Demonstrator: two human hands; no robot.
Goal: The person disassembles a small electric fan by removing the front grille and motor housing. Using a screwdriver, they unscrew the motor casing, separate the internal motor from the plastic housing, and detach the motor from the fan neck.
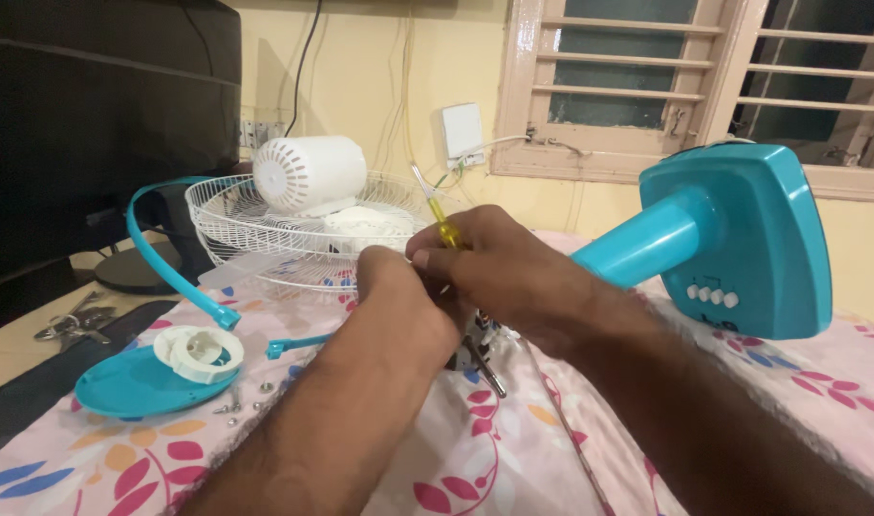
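**A:** Teal plastic everywhere lol. We see the fan stand (743, 244) lying on its side at the right of the frame, base turned toward us with a row of white buttons (712, 296), its neck pointing in toward the middle.

**B:** Yep, and dead centre we have both hands bunched together. The right hand (513, 272) is closed around a screwdriver (441, 222) with a yellow handle, whose top end pokes up above the knuckles. The left hand (403, 301) sits curled right against it, fingers tucked in, touching the right one. What it pinches we can't tell, it's hidden.

**A:** Just below the hands we spot a small metal part (480, 354) with a dark shaft peeking out onto the floral cloth (475, 449). Most of it is covered by the wrists.

**B:** Upper left of centre we get the white wire fan guard (255, 239) lying flat, with the white motor cover (310, 174) resting on it. A teal rim strip (164, 253) curves beside it.

**A:** Lower left: a teal disc (136, 387) with a white ring nut (200, 352) on it, and loose screws (234, 403) just beside. Keys (74, 325) lie at the far left edge.
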